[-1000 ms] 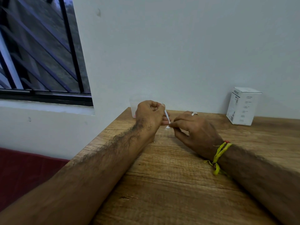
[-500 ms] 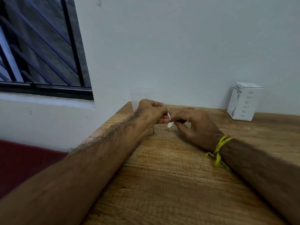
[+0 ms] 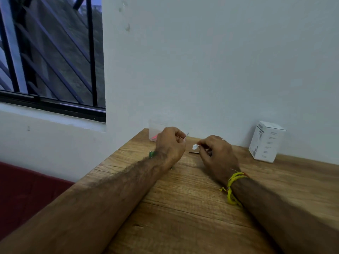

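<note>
My left hand (image 3: 170, 143) hovers over the far left part of the wooden table (image 3: 183, 208), fingers curled, pinching a thin white strip (image 3: 186, 136) that sticks up beyond the fingertips. My right hand (image 3: 216, 154) is a short way to its right, pinching a small white scrap (image 3: 195, 147) between thumb and forefinger. The two white pieces are apart, with a gap between them. A yellow thread band (image 3: 233, 186) circles my right wrist. What the strip and scrap are made of is too small to tell.
A clear plastic cup (image 3: 156, 129) with something pink inside stands at the table's far left corner against the wall. A white box (image 3: 266, 141) stands at the back right. A thin dark object (image 3: 194, 152) lies between my hands; something small and green (image 3: 151, 154) shows beside my left wrist.
My hands, which met at one white piece, have drawn apart; each now holds a separate white bit. The view has tilted upward.
</note>
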The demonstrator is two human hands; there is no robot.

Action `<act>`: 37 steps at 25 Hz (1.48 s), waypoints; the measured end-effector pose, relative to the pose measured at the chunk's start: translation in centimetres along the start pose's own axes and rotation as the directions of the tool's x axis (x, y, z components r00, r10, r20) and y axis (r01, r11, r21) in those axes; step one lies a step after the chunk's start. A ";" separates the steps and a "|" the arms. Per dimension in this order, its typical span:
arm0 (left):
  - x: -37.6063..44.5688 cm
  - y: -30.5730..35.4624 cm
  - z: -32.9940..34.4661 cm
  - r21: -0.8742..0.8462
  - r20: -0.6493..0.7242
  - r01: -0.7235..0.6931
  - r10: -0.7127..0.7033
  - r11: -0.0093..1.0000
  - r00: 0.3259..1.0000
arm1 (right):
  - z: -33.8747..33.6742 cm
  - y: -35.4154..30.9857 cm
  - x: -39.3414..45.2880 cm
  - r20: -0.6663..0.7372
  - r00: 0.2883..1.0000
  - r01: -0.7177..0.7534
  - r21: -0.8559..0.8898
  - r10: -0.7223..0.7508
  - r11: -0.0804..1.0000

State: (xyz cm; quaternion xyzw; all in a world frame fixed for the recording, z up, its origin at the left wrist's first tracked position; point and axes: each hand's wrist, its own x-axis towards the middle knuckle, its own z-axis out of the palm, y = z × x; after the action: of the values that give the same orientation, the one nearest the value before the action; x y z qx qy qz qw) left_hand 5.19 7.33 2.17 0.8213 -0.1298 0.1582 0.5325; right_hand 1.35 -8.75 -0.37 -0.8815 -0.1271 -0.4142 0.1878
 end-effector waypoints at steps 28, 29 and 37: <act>8.3 0.4 -2.8 0.610 -0.192 0.004 0.143 0.792 0.971 | -0.2 4.8 1.3 -0.154 0.953 -0.271 -0.055 0.260 0.961; 7.0 0.6 -2.9 0.571 -0.162 -0.080 0.208 0.817 0.965 | -0.3 5.0 1.3 -0.173 0.941 -0.301 -0.045 0.289 0.953; -0.4 2.6 0.6 0.377 0.192 -0.347 0.294 0.859 0.936 | -1.0 5.0 1.4 -0.281 0.875 -0.385 0.090 0.394 0.919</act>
State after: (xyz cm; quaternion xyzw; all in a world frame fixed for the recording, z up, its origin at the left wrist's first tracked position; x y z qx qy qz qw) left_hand 3.94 5.74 3.98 0.8889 -0.2630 0.2151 0.3074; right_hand 3.45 -13.56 0.17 -0.8145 0.0755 -0.4921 0.2978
